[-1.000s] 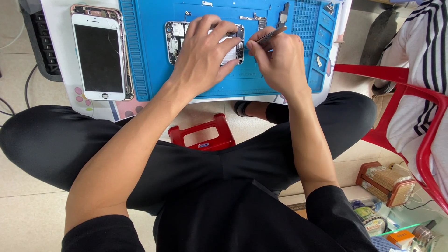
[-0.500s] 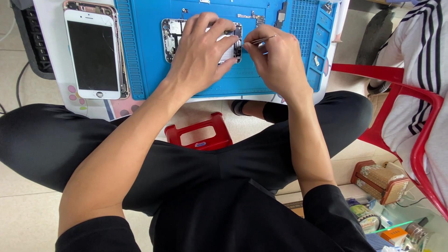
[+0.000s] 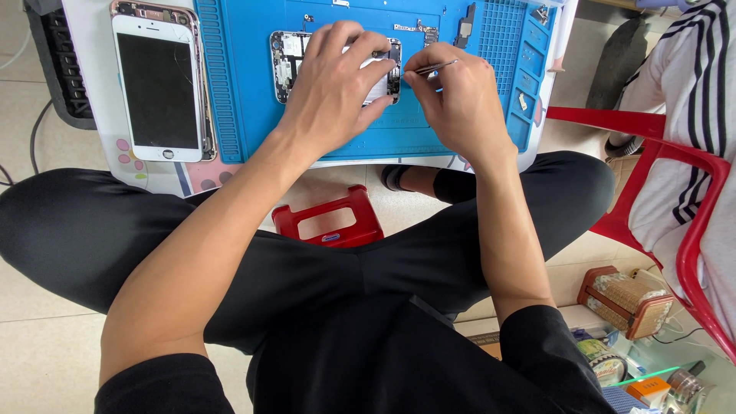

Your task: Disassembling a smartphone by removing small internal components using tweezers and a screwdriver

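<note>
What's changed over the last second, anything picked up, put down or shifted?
Little. The right hand shifted the tweezers from pointing up-right to lying flatter, tip toward the open phone. Nothing was picked up or let go. The left hand stays pressed on the phone; the screen lies where it was.
</note>
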